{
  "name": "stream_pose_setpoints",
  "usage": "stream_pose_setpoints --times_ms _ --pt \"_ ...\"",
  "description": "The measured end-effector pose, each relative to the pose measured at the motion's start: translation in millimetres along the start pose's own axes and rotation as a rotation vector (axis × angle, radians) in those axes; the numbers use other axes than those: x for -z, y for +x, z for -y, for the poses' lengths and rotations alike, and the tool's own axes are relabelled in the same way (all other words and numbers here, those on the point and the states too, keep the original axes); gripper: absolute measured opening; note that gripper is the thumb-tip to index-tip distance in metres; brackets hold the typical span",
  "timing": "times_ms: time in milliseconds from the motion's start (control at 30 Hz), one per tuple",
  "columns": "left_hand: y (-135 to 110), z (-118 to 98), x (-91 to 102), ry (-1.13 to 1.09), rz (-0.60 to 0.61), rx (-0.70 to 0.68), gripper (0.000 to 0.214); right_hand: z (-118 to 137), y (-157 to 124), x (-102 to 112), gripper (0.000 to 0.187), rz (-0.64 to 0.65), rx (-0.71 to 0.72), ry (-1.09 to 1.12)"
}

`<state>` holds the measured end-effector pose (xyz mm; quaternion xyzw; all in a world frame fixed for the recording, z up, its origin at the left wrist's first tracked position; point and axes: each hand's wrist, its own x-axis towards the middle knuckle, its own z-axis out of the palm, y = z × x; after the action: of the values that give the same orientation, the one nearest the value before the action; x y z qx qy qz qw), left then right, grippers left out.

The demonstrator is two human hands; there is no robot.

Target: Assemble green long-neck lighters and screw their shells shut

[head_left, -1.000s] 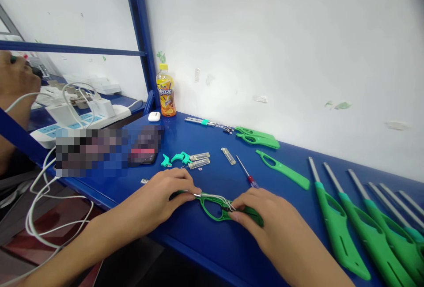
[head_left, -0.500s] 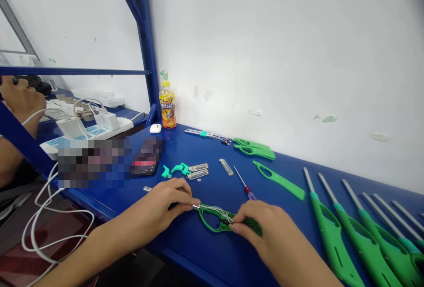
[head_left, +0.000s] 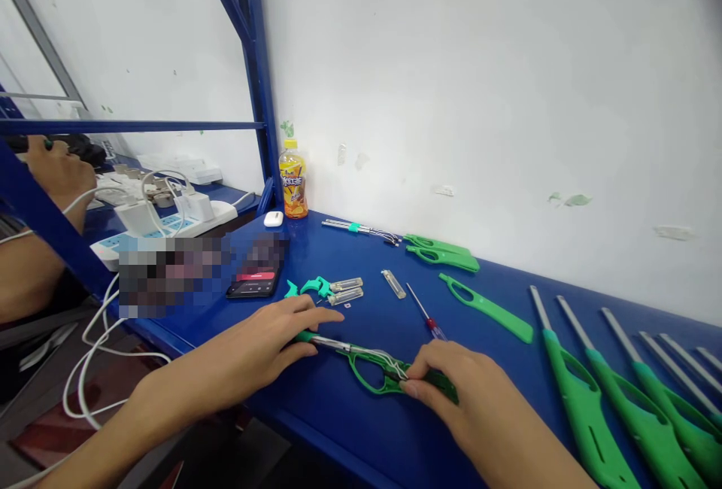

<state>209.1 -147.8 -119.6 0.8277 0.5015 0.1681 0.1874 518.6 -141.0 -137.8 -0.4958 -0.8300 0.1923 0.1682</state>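
Note:
An opened green lighter (head_left: 366, 387) lies on the blue table, its handle shell exposing white wires and a small black part. From its left end runs a thin metal tube (head_left: 332, 343) with a green piece at the far tip. My left hand (head_left: 276, 338) is at that tip, index finger stretched out and thumb apart from it. At the other end, my right hand (head_left: 451, 384) pinches the lighter beside the wires, thumb and index together; the palm hides part of the handle. Just beyond it lies a screwdriver (head_left: 427, 316) with a red and clear handle.
Green handle shells (head_left: 490, 308) and clear fuel tanks (head_left: 393, 284) lie behind. Teal triggers (head_left: 317, 286) sit near a phone (head_left: 253, 282). Several long-necked lighters (head_left: 587, 399) line the right. A drink bottle (head_left: 294, 184) stands by the wall. Another person's hand (head_left: 62, 169) shows left.
My left hand has let go of the metal tube and spread its fingers, moving back toward the tip, so more tube shows. My right hand keeps its pinch. The view has shifted slightly.

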Motion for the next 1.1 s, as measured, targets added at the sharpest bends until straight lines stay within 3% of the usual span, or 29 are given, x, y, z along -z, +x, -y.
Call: stream_pose_setpoints --times_ms 367,600,1100 --pt "1.3 3.8 1.5 0.032 -0.015 -0.040 0.024 -0.2 3.6 5.3 0.016 0.095 -0.021 0.044" --pt "5.3 3.4 2.6 0.022 0.021 -0.136 0.028 0.2 2.9 3.2 0.016 0.066 -0.024 0.029" --pt "7.2 0.4 4.9 -0.018 -0.003 -0.153 0.036 0.1 2.7 2.5 0.017 0.056 -0.035 0.026"
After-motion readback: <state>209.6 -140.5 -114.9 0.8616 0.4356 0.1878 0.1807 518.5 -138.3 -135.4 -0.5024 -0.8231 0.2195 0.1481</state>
